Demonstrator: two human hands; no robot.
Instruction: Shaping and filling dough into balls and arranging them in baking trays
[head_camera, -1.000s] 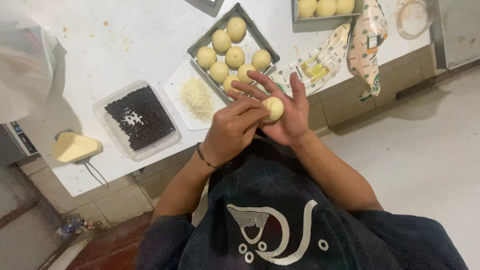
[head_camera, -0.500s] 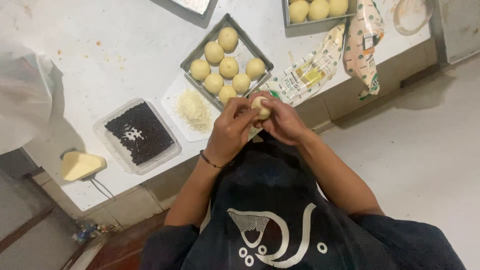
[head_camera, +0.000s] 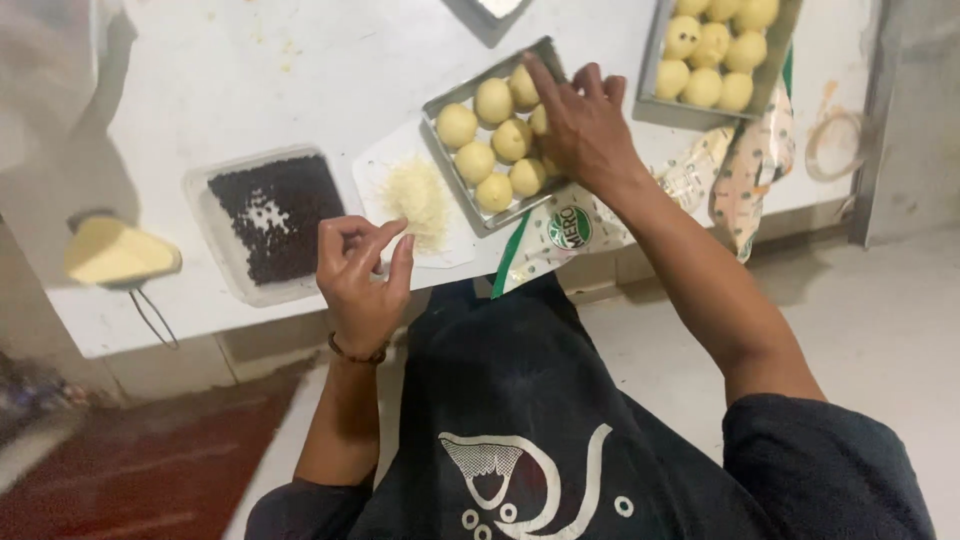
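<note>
Far left of the left hand (head_camera: 362, 275), whose loosely curled fingers grasp nothing, sits a tub of dark bits (head_camera: 272, 225); grated cheese (head_camera: 418, 200) lies just beyond it, within reach. The right hand (head_camera: 585, 125), fingers spread, rests over the dough balls (head_camera: 492, 140) in the metal tray (head_camera: 470, 215); whether it grips one, I cannot tell. The white counter (head_camera: 300, 70) is smeared.

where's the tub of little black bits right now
In the head view the clear tub of black bits sits left of centre on the white table, beside the shredded white pile, just left of the left hand.
</note>
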